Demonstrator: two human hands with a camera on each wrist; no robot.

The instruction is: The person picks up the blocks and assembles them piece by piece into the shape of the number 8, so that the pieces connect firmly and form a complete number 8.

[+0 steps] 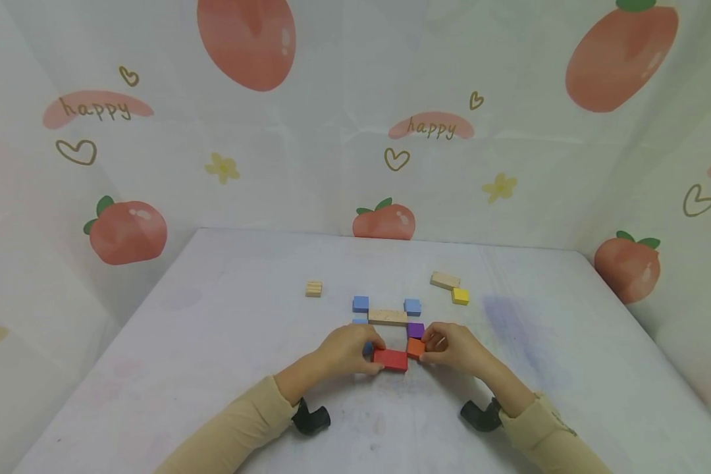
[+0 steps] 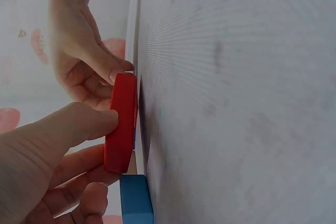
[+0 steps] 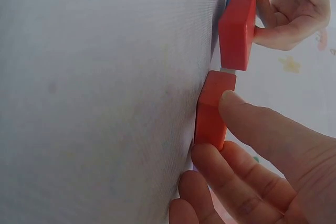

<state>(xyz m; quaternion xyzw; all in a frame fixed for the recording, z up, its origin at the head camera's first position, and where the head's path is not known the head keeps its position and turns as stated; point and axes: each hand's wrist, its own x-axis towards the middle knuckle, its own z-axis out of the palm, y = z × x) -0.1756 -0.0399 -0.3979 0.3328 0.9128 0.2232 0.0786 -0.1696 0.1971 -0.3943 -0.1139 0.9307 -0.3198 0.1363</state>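
Note:
A red rectangular block is pinched between the thumb and fingers of my left hand. In the left wrist view the red block appears tipped, with a shadow beneath it. My right hand pinches an orange block, thumb on its near face in the right wrist view. The orange block stands just right of the red one, beside a purple block. A darker blue block is partly hidden behind my left fingers. Behind the hands lies a plain wooden block.
Two light blue blocks, one left and one right, lie behind the wooden block; another blue block is partly covered. Farther off are a ridged wooden piece, a wooden plank and a yellow block.

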